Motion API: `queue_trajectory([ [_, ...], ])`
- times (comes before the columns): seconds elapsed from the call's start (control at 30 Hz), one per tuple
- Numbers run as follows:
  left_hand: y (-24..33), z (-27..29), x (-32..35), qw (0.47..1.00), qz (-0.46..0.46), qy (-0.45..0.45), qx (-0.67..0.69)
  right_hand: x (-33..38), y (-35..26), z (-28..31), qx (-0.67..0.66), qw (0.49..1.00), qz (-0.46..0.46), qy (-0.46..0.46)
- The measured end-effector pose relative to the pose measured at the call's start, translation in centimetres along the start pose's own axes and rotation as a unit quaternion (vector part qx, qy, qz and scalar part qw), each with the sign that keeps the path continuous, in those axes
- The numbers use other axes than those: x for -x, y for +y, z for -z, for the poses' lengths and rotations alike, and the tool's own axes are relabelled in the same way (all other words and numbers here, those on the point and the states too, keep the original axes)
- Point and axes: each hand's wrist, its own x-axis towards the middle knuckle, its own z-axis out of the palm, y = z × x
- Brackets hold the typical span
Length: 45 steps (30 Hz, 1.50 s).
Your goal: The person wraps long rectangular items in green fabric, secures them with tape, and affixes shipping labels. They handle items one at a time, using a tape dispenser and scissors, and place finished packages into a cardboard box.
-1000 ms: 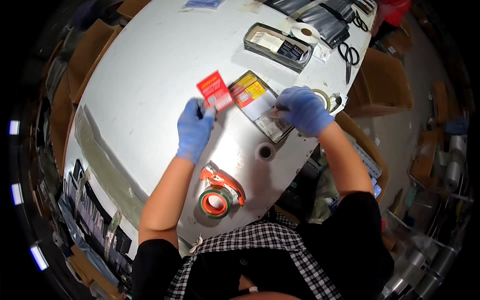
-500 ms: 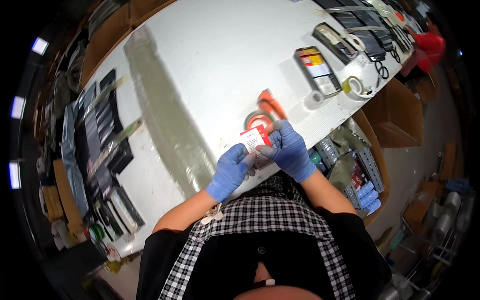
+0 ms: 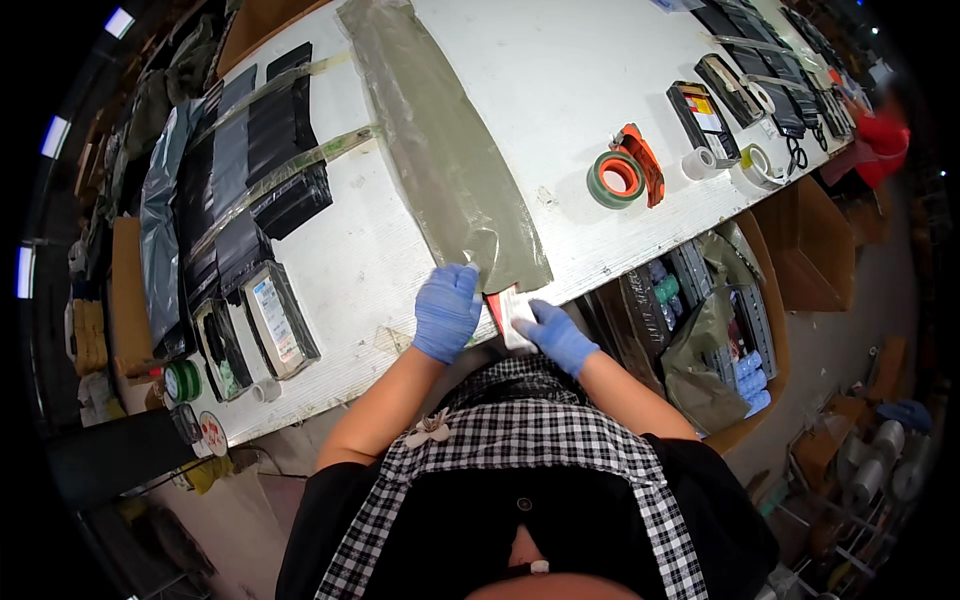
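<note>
A long grey-green plastic bag [image 3: 455, 150] lies on the white table, its near end close to the table's front edge. At the left corner of that end, my left hand [image 3: 447, 312] in a blue glove is closed with its fingertips on the plastic. My right hand [image 3: 560, 338], also gloved in blue, holds a red and white card [image 3: 514, 318] between thumb and fingers. The card's far end meets the bag's near end; whether its tip is inside the bag I cannot tell. The lower part of the card is slightly blurred.
Right of the bag lie a tape roll [image 3: 617, 180] and an orange tape dispenser [image 3: 645, 165]. Black boxes [image 3: 704, 125], more tape rolls and scissors [image 3: 796, 152] sit farther right. Taped dark packages [image 3: 270, 150] lie left. An open carton [image 3: 735, 330] stands below the table's right edge.
My hands have parted; the left now touches the bag, and the right has lowered the card to its near end. The view has shifted, with the table's things appearing farther right.
</note>
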Motion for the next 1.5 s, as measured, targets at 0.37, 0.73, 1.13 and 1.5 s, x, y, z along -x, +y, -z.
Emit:
queue_trajectory([
  [0.37,3.0,3.6,-3.2,0.995,-0.077,0.059,0.02,-14.8,-10.1,-3.6,0.13,0.959,0.218,0.124],
  [0.73,-0.1,3.5,-3.4,0.952,0.079,0.085,0.285,-16.4,-5.3,-3.4,0.337,0.897,0.254,0.13],
  [1.13,-4.7,-5.3,-0.5,0.738,0.456,-0.05,0.496,-17.1,-4.0,-4.0,0.47,0.825,0.305,0.074],
  [1.5,-8.3,-2.9,1.4,0.87,0.327,0.055,0.365,-5.7,-2.5,3.0,0.438,0.827,0.336,-0.108],
])
